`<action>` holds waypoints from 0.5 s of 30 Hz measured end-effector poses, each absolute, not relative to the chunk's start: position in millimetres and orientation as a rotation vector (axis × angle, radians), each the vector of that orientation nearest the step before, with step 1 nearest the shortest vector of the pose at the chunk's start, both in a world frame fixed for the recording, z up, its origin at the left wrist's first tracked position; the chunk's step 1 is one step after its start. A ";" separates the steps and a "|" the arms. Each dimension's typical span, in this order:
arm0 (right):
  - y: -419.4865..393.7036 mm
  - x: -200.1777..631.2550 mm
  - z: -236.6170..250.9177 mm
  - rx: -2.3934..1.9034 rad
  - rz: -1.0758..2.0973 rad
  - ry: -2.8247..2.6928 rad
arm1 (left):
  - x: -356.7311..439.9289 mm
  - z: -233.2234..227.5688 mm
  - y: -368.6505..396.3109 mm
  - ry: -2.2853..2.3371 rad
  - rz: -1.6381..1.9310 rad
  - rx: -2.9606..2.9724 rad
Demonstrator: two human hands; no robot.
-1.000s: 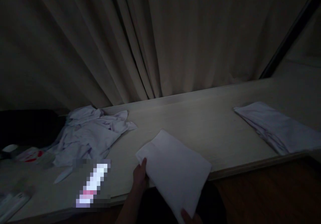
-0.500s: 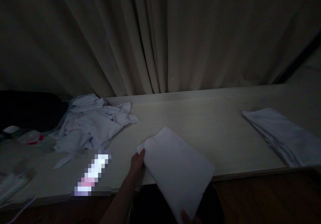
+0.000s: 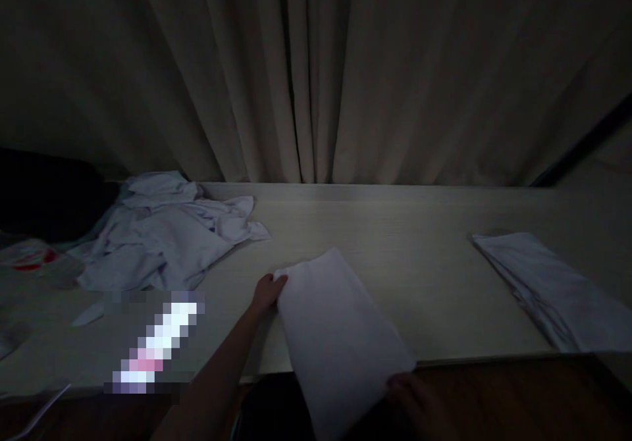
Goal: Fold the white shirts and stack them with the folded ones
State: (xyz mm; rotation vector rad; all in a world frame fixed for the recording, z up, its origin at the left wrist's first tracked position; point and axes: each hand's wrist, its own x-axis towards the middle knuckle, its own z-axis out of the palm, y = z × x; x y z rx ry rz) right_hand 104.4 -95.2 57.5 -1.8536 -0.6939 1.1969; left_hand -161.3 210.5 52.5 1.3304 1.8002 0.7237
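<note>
A folded white cloth lies slanted over the table's front edge, its lower part hanging toward my lap. My left hand pinches its upper left corner, thumb on top. Close to the cloth's right corner, my right hand has its fingertips closed at the edge; this hand is dim and slightly blurred. On the right of the table is another folded white cloth, its layered edge facing left. A crumpled heap of white cloths lies at the left.
A blurred-out bright screen is at the front left of the pale table. Behind it are clear plastic packaging with red print and a black bulky item. Curtains hang along the back.
My right hand has moved from the cloth's bottom corner up to its right corner. The cloth has turned slightly, while my left hand keeps the upper left corner. The view has shifted a little.
</note>
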 end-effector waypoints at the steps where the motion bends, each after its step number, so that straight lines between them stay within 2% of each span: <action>1: -86.5 118.7 59.4 -1.895 1.067 -0.724 | -155.8 52.9 216.2 1.813 0.715 1.353; 3: -70.4 141.0 60.9 -2.009 0.816 -0.782 | -143.2 54.4 227.5 1.816 0.703 1.400; 5: -57.7 151.6 59.6 -2.141 0.698 -0.868 | -130.1 57.0 239.1 1.799 0.695 1.455; 11: -36.9 135.1 53.9 -2.181 0.944 -0.992 | -99.2 67.1 273.9 1.744 0.669 1.624; 15: -26.9 125.1 48.4 -2.114 0.934 -1.068 | -88.5 69.9 289.4 1.729 0.659 1.705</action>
